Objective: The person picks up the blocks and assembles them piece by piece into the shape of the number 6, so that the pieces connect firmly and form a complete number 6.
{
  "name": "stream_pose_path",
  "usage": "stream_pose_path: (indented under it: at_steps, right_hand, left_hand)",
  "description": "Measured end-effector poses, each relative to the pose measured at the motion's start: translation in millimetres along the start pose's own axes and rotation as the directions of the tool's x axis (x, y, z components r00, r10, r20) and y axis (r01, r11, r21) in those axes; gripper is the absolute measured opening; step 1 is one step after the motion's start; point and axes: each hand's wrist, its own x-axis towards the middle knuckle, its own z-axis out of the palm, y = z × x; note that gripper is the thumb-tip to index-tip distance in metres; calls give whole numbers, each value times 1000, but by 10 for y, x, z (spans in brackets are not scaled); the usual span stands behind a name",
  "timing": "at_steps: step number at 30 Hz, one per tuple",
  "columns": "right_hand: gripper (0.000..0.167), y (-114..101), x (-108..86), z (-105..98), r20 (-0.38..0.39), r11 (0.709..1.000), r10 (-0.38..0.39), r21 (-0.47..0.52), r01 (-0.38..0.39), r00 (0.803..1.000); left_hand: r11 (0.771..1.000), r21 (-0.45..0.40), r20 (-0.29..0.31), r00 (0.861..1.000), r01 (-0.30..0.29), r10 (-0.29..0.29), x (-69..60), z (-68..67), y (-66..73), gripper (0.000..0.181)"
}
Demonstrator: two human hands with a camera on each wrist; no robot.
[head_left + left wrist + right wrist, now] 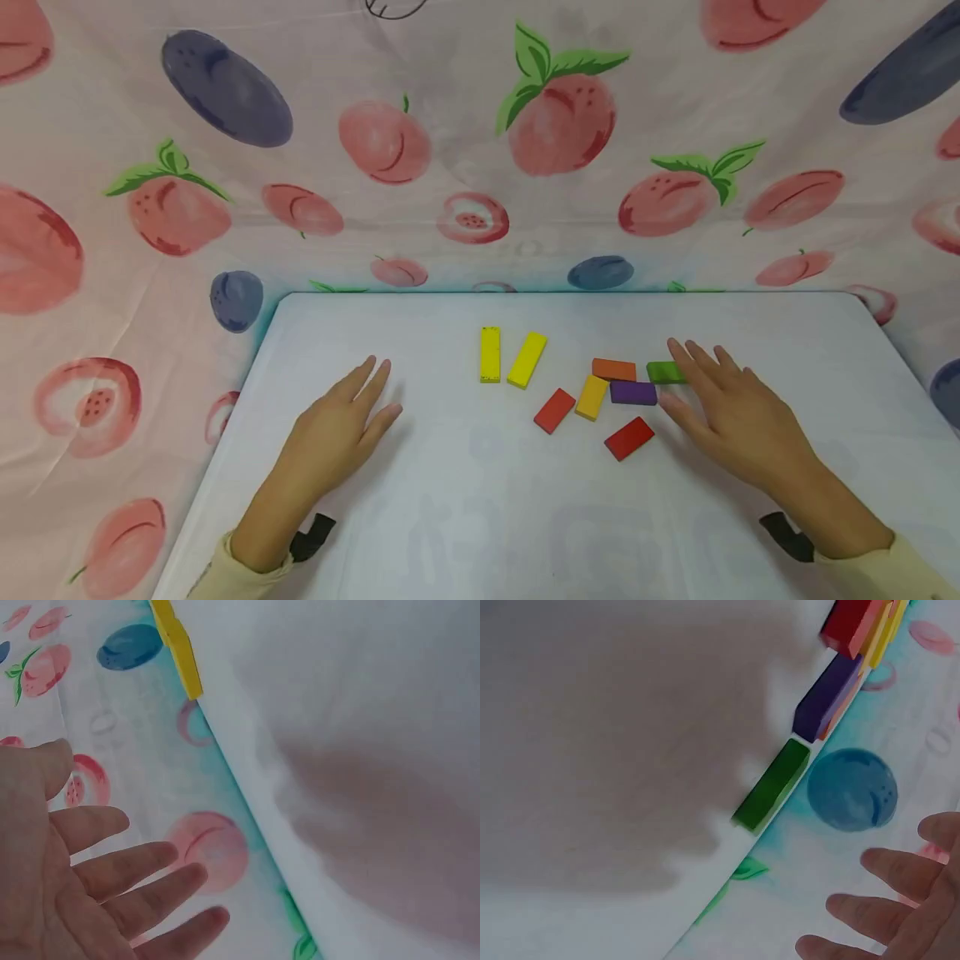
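Over the left part of the white table, my left hand (333,429) hovers with straight, spread fingers and holds nothing. My right hand (738,421) is likewise spread and empty, its fingers partly covering a green block (663,372) in the head view. Left of that hand lie a purple block (633,393), an orange block (613,369), a yellow-orange block (592,397), a red-orange block (554,411) and a dark red block (629,438). Two longer yellow blocks (490,355) lie farther left. The right wrist view shows the green block (774,784) apart from the fingers.
The white table (480,508) has a straight far edge. Behind it and at the left hangs a cloth (465,75) printed with peaches and blue fruit. Dark bands (311,537) sit at both wrists, by pale sleeves (243,575).
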Motion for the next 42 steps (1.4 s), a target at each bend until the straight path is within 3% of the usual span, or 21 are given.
stream_pose_path:
  at_steps: [7,13,16,20,23,27,35,39,42]
  right_hand:
    - [74,-225,238,-32,-58,996,-81,41,83,995]
    - [64,-480,578,-67,10,978,-83,195,80,996]
    - [59,-584,746,-41,57,947,-67,319,45,996]
    - [59,-678,947,40,128,879,-37,477,-29,991]
    - [66,-726,1071,101,208,839,-4,534,-110,978]
    - [66,-790,1221,171,298,807,40,554,-207,954]
    - [53,-979,1418,272,436,695,125,603,-392,891]
    - [53,-1036,1480,337,496,625,157,619,-475,854]
    - [55,-1067,1515,376,512,602,187,614,-510,838]
  left_hand:
    - [978,-203,41,998,57,-49,206,165,135,60]
    - [928,-353,90,992,115,-88,505,310,290,54]
    - [899,-411,132,986,148,-102,669,364,375,54]
    - [858,-463,196,970,221,-144,875,432,487,55]
    - [837,-481,226,959,261,-169,1018,480,570,57]
    - [826,-483,251,950,291,-188,1178,526,673,57]
    - [800,-415,321,893,433,-317,1413,528,862,55]
    - [772,-403,347,862,493,-369,1498,532,904,45]
    - [756,-391,358,844,525,-401,1531,535,922,42]
